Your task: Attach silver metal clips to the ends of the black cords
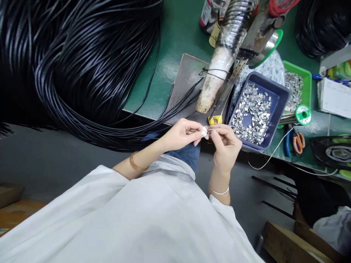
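Observation:
My left hand (pixel 184 133) and my right hand (pixel 226 145) meet in front of my waist, at the bench's near edge, both closed in a pinch. A small, crumpled white piece (pixel 204 132) shows at the left fingertips; whether it is held or wrapped round a finger, I cannot tell. Something thin and greyish lies between the fingertips of both hands, too small to name. Just beyond them sits a small yellow object (pixel 215 119). To the right of my right hand, a dark blue tray (pixel 276 100) holds many small metal clips (pixel 253 113).
A big bundle of black cables (pixel 104 62) covers the left, its ends on a dark board (pixel 189 73). A wrapped duct (pixel 216 73) hangs over the green bench (pixel 175 33). Right are a green tray (pixel 307 78), orange-and-blue-handled pliers (pixel 298 142) and a fan (pixel 333 152).

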A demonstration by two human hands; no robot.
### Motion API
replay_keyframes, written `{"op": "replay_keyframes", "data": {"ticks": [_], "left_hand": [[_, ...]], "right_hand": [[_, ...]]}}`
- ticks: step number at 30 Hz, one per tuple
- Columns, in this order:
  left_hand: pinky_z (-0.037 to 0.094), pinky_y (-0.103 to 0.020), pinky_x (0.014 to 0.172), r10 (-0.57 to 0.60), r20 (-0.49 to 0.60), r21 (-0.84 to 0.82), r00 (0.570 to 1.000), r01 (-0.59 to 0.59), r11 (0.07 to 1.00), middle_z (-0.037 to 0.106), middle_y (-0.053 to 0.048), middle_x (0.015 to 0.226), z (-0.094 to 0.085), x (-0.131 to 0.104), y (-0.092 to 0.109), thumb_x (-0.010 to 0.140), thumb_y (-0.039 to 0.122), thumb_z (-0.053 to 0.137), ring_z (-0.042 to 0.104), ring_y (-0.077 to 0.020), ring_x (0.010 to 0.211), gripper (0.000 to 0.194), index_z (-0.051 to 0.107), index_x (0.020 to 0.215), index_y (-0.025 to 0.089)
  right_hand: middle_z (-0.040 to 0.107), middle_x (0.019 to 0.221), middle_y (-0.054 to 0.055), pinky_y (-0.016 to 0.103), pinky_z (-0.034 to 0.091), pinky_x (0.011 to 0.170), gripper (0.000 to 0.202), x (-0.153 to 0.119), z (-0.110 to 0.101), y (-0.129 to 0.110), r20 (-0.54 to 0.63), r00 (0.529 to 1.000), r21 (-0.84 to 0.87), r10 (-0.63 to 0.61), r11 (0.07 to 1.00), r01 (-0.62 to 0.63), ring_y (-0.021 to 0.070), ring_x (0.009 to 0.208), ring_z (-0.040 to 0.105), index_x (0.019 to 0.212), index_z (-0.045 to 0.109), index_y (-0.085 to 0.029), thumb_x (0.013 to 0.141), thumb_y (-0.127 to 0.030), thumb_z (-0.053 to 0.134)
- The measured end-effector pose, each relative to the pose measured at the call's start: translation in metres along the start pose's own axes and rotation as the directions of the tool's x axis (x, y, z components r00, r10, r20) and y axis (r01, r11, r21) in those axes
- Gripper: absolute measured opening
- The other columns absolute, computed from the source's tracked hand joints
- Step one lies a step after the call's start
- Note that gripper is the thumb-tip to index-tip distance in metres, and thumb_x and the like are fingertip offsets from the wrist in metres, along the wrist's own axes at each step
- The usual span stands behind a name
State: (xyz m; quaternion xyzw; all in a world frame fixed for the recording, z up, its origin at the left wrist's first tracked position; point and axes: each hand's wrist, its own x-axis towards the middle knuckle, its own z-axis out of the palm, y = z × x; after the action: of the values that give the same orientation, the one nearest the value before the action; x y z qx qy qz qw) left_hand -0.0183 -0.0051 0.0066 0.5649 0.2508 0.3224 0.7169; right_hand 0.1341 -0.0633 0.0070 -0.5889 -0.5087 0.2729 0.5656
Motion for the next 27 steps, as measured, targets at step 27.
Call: {"op": "replay_keyframes", "data": {"ticks": [27], "left_hand": [[0.041,-0.021,0.061,0.296,-0.249,0.405,0.922,-0.179,0.897,0.068,-0.002,0.075,0.009,-0.003,-0.013,0.084,0.024,0.064,0.055,-0.0087,0.064,0.013,0.068,0.078,0.013]], "right_hand": [[0.070,0.095,0.002,0.031,0.061,0.072,0.009,-0.004,0.002,-0.005,0.004,0.994,-0.198,-0.113,0.974,0.111,0.0143,0.089,0.068,0.090,0.072,-0.025,0.084,-0.023,0.065]]}}
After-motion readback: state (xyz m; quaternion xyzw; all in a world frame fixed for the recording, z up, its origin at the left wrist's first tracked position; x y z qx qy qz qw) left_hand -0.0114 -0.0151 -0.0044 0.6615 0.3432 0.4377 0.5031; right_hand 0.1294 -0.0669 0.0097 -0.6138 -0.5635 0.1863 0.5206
